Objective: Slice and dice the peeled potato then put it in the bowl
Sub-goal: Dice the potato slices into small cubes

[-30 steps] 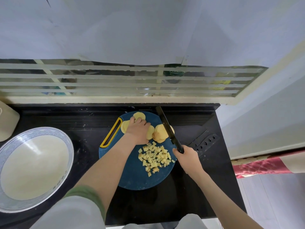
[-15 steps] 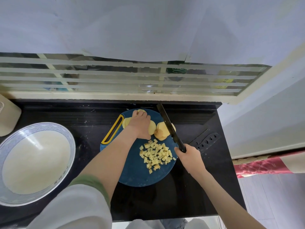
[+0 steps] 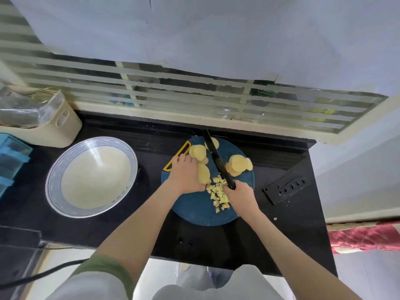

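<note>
"What is each hand doing?"

"The left hand (image 3: pixel 187 173) lies palm-down on the cutting board (image 3: pixel 194 213). Its fingers are bent over the potato slices (image 3: pixel 203 177) and hold them against the board. The right hand (image 3: pixel 239 197) is wrapped tightly round the handle of the knife (image 3: pixel 213 151). The black blade points away from the person toward the board's far rim and passes between the held slices and a stack of slices (image 3: pixel 239 165) on the board's right side. Whether the edge touches the board cannot be told."

"And the pieces already cut?"

"The diced potato (image 3: pixel 219 194) lies in a loose heap near the board's middle, between the two hands and just beside the right one."

"How much room is there?"

"The board sits toward the far edge of the worktop (image 3: pixel 281 234), right of centre, with its far rim near the window frame (image 3: pixel 194 121). Bare black surface runs along the near edge and between the board and the bowl (image 3: pixel 52 180). The bowl stands upright, well apart from the board on its left."

"Anything in the way?"

"A knife sheath (image 3: pixel 285 190) lies just right of the board, near the worktop's right edge. A cream container (image 3: pixel 54 131) stands at the far left corner behind the bowl, with a blue box (image 3: pixel 10 156) at the left edge."
</note>
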The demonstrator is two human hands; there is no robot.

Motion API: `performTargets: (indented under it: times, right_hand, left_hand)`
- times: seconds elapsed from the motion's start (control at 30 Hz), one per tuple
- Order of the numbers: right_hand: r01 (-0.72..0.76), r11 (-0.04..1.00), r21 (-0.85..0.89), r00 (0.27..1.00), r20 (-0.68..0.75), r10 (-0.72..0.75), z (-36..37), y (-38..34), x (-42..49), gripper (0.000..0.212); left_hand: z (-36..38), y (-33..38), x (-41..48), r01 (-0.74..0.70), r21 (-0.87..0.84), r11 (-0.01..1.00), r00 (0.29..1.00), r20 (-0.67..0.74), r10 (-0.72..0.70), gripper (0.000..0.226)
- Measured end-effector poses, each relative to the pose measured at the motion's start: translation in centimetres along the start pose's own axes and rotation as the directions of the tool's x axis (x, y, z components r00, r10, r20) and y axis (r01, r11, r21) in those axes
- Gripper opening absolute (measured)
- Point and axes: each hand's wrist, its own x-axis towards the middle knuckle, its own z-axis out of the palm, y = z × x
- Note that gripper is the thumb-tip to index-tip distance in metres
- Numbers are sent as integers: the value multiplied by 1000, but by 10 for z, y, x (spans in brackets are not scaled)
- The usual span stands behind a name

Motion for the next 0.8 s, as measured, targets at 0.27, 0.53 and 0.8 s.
performTargets:
  times: [0.27,0.53,0.8]
  right_hand:
    - [22,994,-111,991,134,-7,55,-5,-20,31]
    - [-31,992,-122,987,150,50,82,0,-22,26]
    - [-84,992,-89,985,146,96,89,1,-19,24]
  left_hand:
    - [40,-22,-54,294,-93,951,956,49,-290,74]
    - [61,-18,-59,424,-319,848,906,130,-404,82]
    - [64,-37,-63,546,-674,497,828,343,-444,31]
